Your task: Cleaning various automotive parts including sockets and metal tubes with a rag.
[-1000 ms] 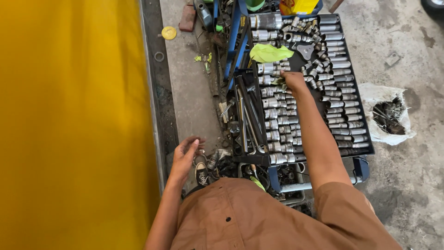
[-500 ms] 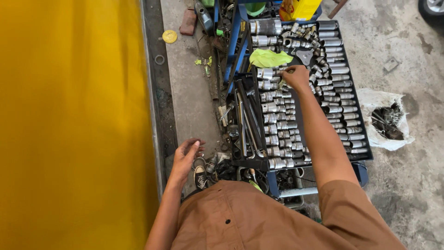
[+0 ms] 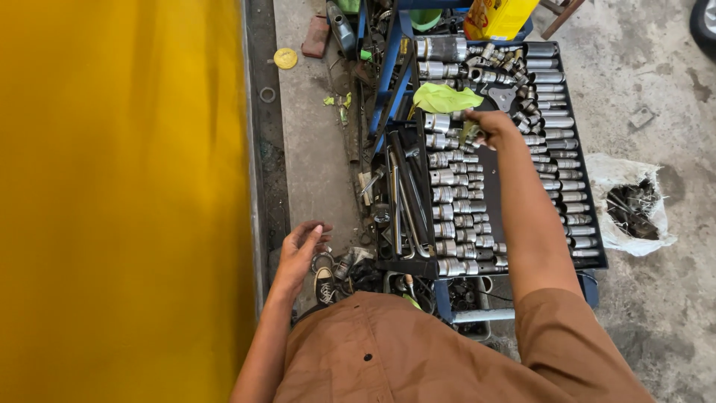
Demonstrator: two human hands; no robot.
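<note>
Reaching my right hand [image 3: 492, 125] over the socket tray [image 3: 589, 224], fingers pinching a socket; left hand [image 3: 298, 250] hangs open, empty, for balance.

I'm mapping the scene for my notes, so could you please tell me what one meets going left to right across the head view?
Yellow panel → left hand → long bars in the black tray → rows of sockets → right hand → torn white bag of dark parts.

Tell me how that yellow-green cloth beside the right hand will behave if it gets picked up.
The cloth lies crumpled over the sockets, so it is probably floppy and light. It may snag or drag small sockets as it lifts. The right hand is just beside it.
</note>
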